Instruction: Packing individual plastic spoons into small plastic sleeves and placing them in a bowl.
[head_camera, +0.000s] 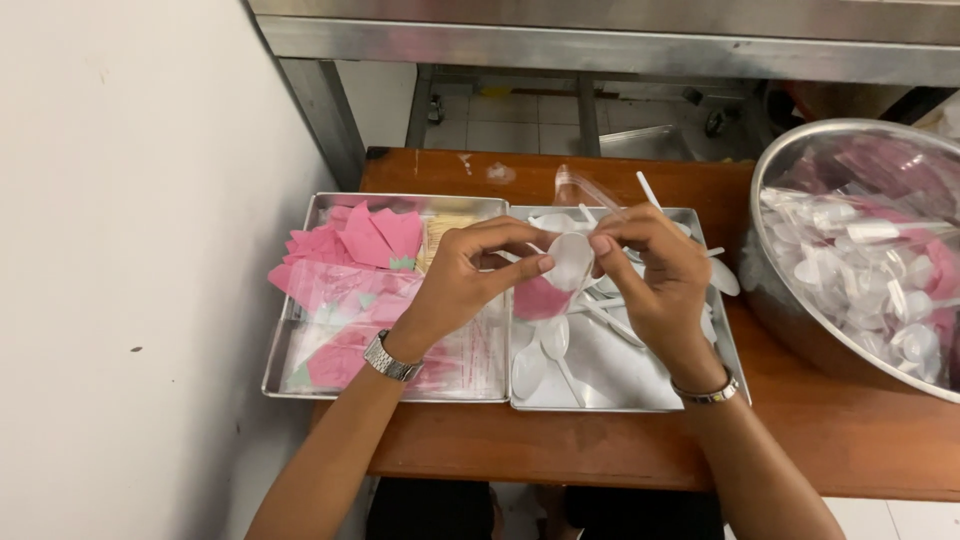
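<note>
Two bare forearms, each ringed by a metal wristband, are being held over the near edge of the wooden worktop (600, 450). The left hand (465, 280) and right hand (655, 275) are being kept narrow, fingertips pinched together on a white plastic spoon (572, 260) with a folded pink napkin (540, 298) hanging beneath it and a clear sleeve (590, 190) sticking up behind, all raised above the seam between two steel trays. The spoon is judged to be very light, thin and stiff yet easily snapped, and slick; it is best gripped at the bowl or neck. The napkin is judged soft and limp, the sleeve flimsy and slippery, best pinched at its open edge. Pink napkins and clear sleeves are being stored in the left tray (290, 375), loose white spoons in the right tray (728, 350). Wrapped sets are being collected in a large shiny steel bowl (790, 310) on the right.
</note>
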